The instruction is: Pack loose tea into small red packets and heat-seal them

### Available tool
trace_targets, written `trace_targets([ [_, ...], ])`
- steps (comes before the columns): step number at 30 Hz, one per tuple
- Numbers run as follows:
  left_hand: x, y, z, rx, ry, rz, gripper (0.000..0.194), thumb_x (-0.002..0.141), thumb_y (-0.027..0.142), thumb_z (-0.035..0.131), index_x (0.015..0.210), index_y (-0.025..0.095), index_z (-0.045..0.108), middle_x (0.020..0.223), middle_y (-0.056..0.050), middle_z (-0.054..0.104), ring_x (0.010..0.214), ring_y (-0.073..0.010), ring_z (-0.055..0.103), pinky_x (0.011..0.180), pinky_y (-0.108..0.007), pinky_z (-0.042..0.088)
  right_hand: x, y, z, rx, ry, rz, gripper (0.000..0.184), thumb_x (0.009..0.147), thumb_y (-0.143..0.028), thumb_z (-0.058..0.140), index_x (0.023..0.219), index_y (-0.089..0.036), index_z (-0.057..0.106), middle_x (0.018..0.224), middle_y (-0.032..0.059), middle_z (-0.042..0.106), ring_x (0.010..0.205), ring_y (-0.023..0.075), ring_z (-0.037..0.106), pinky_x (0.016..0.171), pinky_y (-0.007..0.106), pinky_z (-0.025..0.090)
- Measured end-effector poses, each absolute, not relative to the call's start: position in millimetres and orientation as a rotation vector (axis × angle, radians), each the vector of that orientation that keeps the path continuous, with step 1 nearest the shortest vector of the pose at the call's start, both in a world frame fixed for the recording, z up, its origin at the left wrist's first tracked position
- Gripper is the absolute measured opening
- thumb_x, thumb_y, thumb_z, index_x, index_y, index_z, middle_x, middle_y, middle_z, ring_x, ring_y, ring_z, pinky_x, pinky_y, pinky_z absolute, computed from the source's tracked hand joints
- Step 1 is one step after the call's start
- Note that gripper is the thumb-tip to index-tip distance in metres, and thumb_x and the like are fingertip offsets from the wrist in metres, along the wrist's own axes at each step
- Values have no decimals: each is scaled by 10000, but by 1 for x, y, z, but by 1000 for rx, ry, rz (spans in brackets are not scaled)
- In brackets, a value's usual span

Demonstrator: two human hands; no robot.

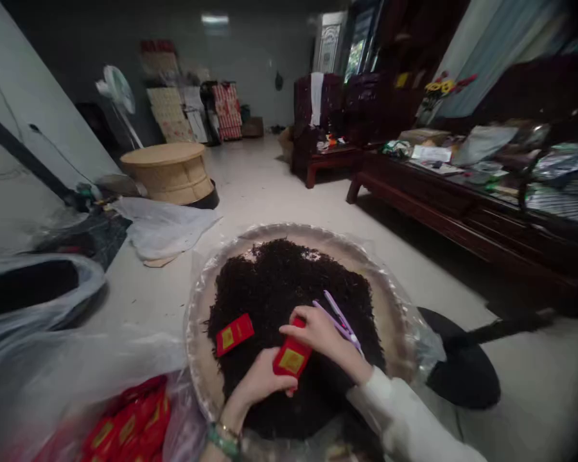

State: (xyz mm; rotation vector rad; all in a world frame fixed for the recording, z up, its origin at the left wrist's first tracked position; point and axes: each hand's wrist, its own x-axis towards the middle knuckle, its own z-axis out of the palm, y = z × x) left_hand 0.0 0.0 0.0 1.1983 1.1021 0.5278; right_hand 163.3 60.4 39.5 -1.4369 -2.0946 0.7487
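A red packet with a gold label [291, 360] is held between both my hands over a heap of dark, loose tea-like leaves [289, 276]. My left hand [262, 378] grips its lower left side, thumb near the bottom edge. Around its upper end close the fingers of my right hand [318, 330]. A second red packet [235, 334] lies flat on the leaves to the left. Just right of my right hand, a lilac tong-like tool [340, 317] with two spread arms rests on the leaves. The leaves sit in a wide round tray [395, 308] lined with clear plastic.
At the lower left, a clear plastic bag holds many red packets [130, 427]. A plastic-lined container of dark material [29, 285] stands at the left. A black round base [462, 372] is right of the tray; a low wooden table [428, 224] lies beyond.
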Motion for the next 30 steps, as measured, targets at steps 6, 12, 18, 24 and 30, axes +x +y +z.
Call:
trace_targets([
  [6, -2, -3, 3, 1153, 998, 480, 306, 546, 95, 716, 830, 135, 609, 651, 46, 624, 573, -130, 576, 555, -227, 441, 168, 63, 30, -1426, -2153, 565, 486, 829, -561, 603, 530, -183, 539, 497, -20, 554, 470, 109, 470, 484, 234, 232],
  [12, 4, 3, -2, 986, 990, 738, 395, 587, 251, 803, 928, 133, 643, 886, -41, 702, 841, -200, 633, 770, -288, 474, 160, 56, 37, -1343, -2212, 606, 393, 839, -527, 612, 640, -189, 590, 582, -5, 596, 523, 131, 520, 506, 234, 280],
  [18, 9, 5, 1, 830, 1001, 931, 482, 619, 438, 806, 956, 133, 645, 854, -66, 728, 745, -201, 666, 709, -294, 493, 172, 52, 61, -1191, -2056, 701, 206, 866, -388, 624, 809, -190, 609, 835, 37, 617, 777, 175, 568, 678, 261, 420],
  [24, 8, -1, 1, 728, 1023, 1011, 587, 678, 631, 684, 962, 117, 684, 749, -66, 722, 652, -194, 657, 639, -282, 480, 179, 49, 55, -1141, -2179, 987, 277, 828, -313, 678, 638, -175, 532, 665, -36, 536, 621, 121, 494, 579, 225, 359],
  [30, 10, 0, 1, 903, 1044, 993, 527, 660, 600, 710, 901, 132, 707, 780, -52, 726, 715, -198, 643, 688, -286, 484, 177, 49, 54, -1152, -2135, 1022, 262, 843, -302, 640, 628, -172, 567, 670, -19, 571, 633, 128, 528, 584, 227, 376],
])
